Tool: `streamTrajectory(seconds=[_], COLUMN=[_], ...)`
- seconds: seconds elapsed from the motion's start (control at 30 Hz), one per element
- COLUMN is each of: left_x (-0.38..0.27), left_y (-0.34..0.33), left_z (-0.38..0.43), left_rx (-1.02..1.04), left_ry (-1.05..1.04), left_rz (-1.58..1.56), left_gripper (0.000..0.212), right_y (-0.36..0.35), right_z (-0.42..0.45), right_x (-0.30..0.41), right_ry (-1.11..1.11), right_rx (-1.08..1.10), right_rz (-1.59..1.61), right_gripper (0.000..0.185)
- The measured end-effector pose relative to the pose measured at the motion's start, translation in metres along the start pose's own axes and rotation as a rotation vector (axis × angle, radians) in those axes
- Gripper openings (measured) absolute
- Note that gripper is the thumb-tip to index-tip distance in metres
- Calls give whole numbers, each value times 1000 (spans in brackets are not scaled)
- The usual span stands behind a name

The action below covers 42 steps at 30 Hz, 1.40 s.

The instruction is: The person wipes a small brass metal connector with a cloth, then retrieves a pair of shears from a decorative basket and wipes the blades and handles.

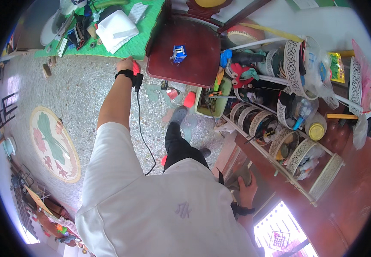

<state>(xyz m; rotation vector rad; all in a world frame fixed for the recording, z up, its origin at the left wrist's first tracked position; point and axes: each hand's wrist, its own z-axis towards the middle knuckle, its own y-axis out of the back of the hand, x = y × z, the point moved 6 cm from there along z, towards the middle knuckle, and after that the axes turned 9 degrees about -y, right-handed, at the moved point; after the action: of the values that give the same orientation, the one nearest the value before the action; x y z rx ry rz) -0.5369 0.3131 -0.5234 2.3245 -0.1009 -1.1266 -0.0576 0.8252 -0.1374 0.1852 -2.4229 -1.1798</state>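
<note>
My left hand reaches out to the front edge of a table with a green cover. Its fingers are partly hidden, and a red ribbed object is right beside it; whether it is held cannot be made out. A black strap with a cabled device is on that wrist. Low on the right, my right hand grips a grey-green, cloth-like thing, its thumb on top. On the table lies a folded white cloth. A small blue-and-white box sits on a dark red wooden chair.
A white rack with lattice-sided baskets, full of bags and small goods, leans along the right. A light green bin of tools stands on the floor beside the chair. Another red ribbed object lies near my shoe. A cable hangs along my left arm.
</note>
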Motion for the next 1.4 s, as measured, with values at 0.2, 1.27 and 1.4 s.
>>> streamTrajectory(seconds=[0.2, 1.27, 1.4], left_x=[36, -230, -364], left_y=[0, -194, -177], left_z=[28, -626, -745], left_rx=[-95, 664, 514], left_ry=[-82, -1579, -1964], left_rz=[87, 242, 191], left_gripper=[30, 60, 27], right_y=[0, 99, 143], right_z=[-7, 89, 100], right_x=[7, -139, -168], right_ry=[-72, 429, 503], right_rx=[32, -56, -192], right_rz=[9, 170, 120], right_gripper=[54, 65, 66])
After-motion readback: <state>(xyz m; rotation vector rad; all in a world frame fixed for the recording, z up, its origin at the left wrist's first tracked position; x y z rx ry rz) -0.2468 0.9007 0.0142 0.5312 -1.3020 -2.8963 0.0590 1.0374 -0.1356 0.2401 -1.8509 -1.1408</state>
